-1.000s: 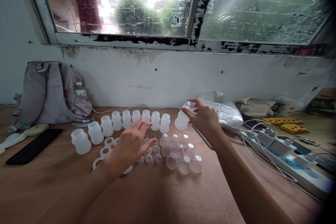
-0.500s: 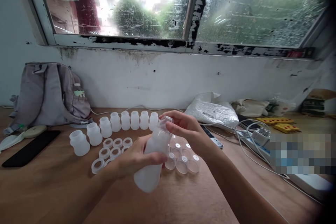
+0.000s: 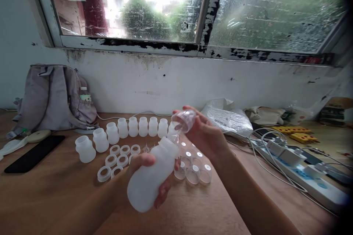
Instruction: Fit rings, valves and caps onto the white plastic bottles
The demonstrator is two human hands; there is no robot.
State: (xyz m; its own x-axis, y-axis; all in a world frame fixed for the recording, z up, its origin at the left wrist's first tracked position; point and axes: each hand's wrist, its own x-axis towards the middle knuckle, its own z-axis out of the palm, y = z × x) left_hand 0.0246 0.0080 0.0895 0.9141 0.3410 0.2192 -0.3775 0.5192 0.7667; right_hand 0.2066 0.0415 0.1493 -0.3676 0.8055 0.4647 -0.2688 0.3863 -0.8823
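Observation:
My left hand is wrapped round a frosted white baby bottle, which leans with its neck up and to the right. A ring sits on that neck, and a clear nipple sticks out of it. Just above the nipple, my right hand grips a clear dome-shaped cap by its side, apart from the bottle. Beyond the left hand lie several white collar rings, partly hidden by it. Several clear caps stand to the right of the held bottle.
Several open frosted bottles curve along the table's back. A grey backpack and a black phone-like slab lie left. On the right are a silvery plastic bag, a power strip with cables, and yellow blocks.
The clear cap has come off the bottle's top in my right hand, moving up and right, baring the nipple. My left hand has tilted the bottle further, its base shifting left and down.

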